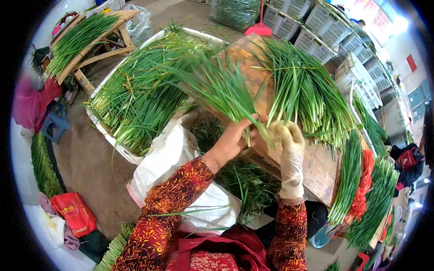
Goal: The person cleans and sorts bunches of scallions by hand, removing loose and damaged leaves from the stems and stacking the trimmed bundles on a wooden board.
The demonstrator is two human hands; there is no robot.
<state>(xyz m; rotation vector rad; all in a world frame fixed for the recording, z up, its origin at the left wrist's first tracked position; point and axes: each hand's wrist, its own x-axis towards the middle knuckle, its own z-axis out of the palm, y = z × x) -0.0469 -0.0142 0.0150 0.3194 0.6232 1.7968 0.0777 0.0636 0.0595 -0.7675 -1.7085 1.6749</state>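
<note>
Between the heap of greens (303, 86) on the wooden worktop (316, 174) and the full white crate (106, 131), the left hand (229, 139) holds a fanned green bunch (226, 90), fingers closed round its pale stems. It should be light, its leaves limp and easily creased, so the firmer stem end suits gripping. The gloved right hand (289, 140) curls its fingers close by; whether they pinch a stalk, I cannot tell.

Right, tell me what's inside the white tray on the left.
The white tray holds a heap of long green stalks with pale ends, lying in mixed directions. Its floor can't be seen, nor anything beneath the heap.
</note>
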